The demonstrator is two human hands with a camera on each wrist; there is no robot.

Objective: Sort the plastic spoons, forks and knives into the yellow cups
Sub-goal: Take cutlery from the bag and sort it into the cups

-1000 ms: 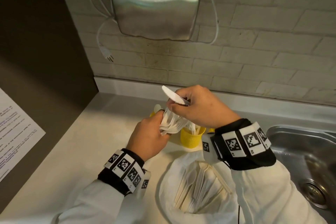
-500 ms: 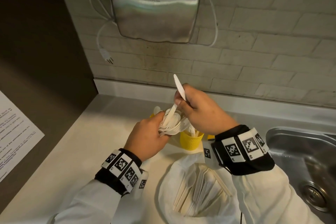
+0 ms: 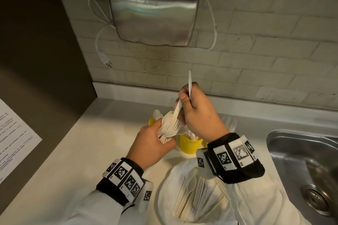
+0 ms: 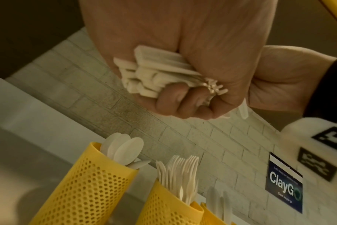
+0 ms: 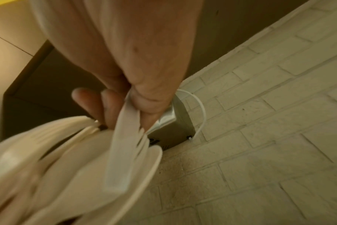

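A bundle of white plastic cutlery point(image 3: 169, 126) is gripped in the curled left hand point(image 3: 151, 144), above the counter point(image 3: 76, 151). At its 1 o'clock, a single knife point(image 3: 189, 83) is pinched upright by the right hand point(image 3: 199, 115). Below both hands, three yellow cups point(image 4: 90, 182) are seen: spoons at the left, forks point(image 4: 180, 172) in the middle, knives at the right. At 6 o'clock, a white bag point(image 3: 182, 197) of cutlery is seen.

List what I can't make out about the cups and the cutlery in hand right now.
- Third cup: left wrist view, cut off by the bottom edge; head view, behind the right hand.
- Bundle count: left hand wraps it.
- Piece being pulled: right wrist view blurred.
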